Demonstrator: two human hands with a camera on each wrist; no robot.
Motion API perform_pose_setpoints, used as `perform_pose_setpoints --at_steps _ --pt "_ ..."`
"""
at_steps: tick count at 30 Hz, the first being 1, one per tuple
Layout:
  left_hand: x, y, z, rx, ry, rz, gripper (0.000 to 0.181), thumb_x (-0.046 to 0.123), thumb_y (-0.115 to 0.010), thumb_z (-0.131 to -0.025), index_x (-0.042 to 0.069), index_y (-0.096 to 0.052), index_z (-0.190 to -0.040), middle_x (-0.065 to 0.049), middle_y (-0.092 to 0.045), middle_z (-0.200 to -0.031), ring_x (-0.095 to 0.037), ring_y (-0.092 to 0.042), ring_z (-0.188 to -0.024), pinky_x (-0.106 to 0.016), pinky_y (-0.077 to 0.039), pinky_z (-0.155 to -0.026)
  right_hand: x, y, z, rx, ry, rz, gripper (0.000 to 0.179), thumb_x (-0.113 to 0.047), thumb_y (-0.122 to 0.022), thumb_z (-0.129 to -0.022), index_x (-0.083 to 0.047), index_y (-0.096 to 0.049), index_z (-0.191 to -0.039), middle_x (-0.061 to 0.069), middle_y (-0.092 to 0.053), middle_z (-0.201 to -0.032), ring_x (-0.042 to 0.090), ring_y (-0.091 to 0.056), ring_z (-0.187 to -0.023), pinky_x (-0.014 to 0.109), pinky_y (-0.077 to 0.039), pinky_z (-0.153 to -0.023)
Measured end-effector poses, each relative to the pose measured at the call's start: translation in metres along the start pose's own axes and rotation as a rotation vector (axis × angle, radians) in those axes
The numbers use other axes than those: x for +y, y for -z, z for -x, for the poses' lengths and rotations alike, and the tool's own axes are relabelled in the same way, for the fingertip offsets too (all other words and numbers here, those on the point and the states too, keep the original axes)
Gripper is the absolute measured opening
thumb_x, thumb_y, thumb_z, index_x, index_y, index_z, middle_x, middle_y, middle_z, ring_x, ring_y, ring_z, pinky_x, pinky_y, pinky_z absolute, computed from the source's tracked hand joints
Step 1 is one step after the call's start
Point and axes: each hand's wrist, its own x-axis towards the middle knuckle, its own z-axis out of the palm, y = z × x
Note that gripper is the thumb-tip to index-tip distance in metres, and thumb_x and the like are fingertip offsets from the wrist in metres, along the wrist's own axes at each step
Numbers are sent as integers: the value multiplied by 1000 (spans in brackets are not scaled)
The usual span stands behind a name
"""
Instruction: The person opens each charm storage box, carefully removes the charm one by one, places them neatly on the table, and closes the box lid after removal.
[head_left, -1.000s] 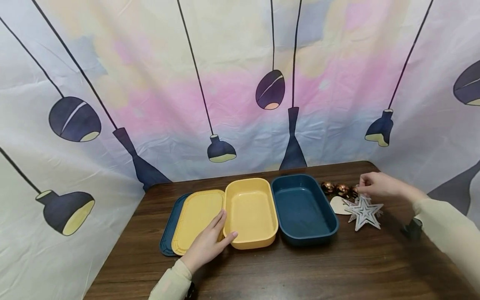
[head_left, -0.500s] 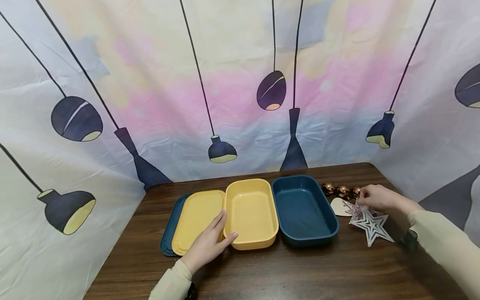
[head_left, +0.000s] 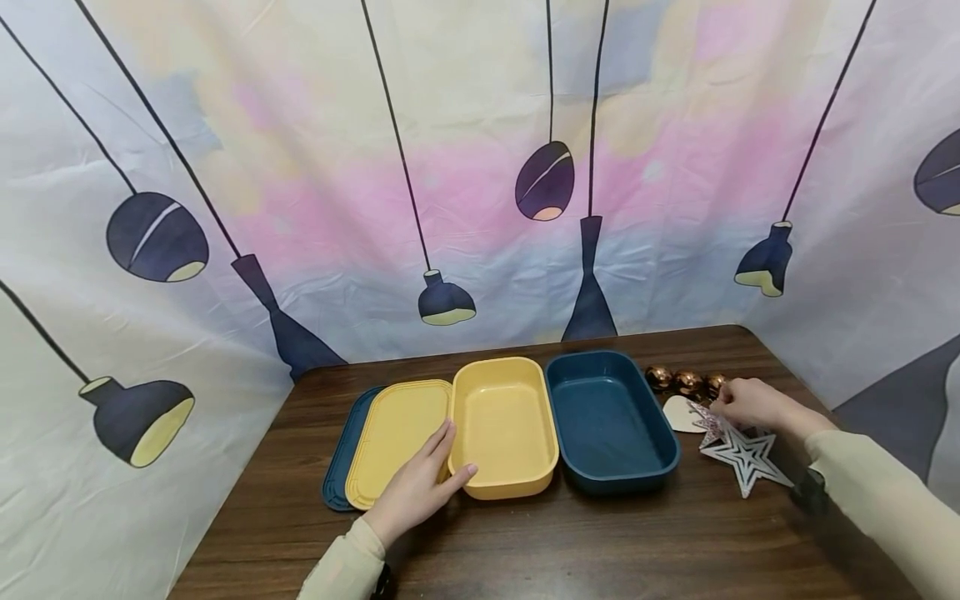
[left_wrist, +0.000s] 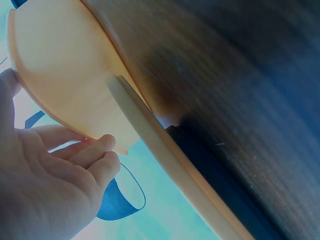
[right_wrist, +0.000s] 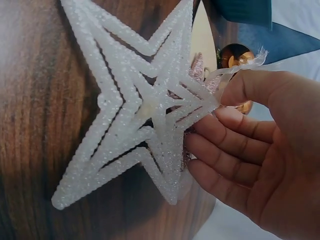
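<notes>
My left hand point(head_left: 415, 487) rests along the left side of a yellow box point(head_left: 504, 429), its thumb over the rim near the front corner. In the left wrist view, its fingertips touch the box's rim. My right hand point(head_left: 753, 404) pinches a glittery white star ornament point(right_wrist: 145, 105) at one point, where a thin white ribbon point(right_wrist: 250, 65) is tied. Behind that ornament lies a pinkish glitter star point(head_left: 708, 422), partly hidden by it. A cream flat piece with a rounded edge point(head_left: 678, 412) and shiny copper balls point(head_left: 687, 382) lie just beyond.
A dark blue box point(head_left: 611, 421) stands against the yellow box's right side. At the left, a yellow lid point(head_left: 397, 433) lies on a dark blue lid point(head_left: 347, 454). All are on a brown wooden table point(head_left: 570, 546), with a patterned cloth point(head_left: 480, 183) behind it.
The white star has shifted right and toward the front edge with my right hand, uncovering more of the pinkish star. My left hand has stayed at the yellow box.
</notes>
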Motion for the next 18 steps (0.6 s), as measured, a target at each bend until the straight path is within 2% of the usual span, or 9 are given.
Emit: perform_pose_setpoints --at_steps 8,18 --pt "0 0 0 -8 2 -2 94 74 -48 -93 10 -27 -160 -7 -23 -166 -29 -32 -147 -52 -37 -112 3 -6 -1 13 -5 39 27 -18 -61 -98 -10 -57 -73 -3 -47 -58 14 -46 -53 31 -38 -53" --pt "1 2 -1 -6 -9 -3 92 70 -51 -95 7 -29 -159 -10 -24 -165 -31 -32 -147 -53 -36 -112 -2 0 -3 11 5 54 21 -10 -57 -95 -8 -61 -75 0 -53 -63 14 -48 -56 31 -38 -54"
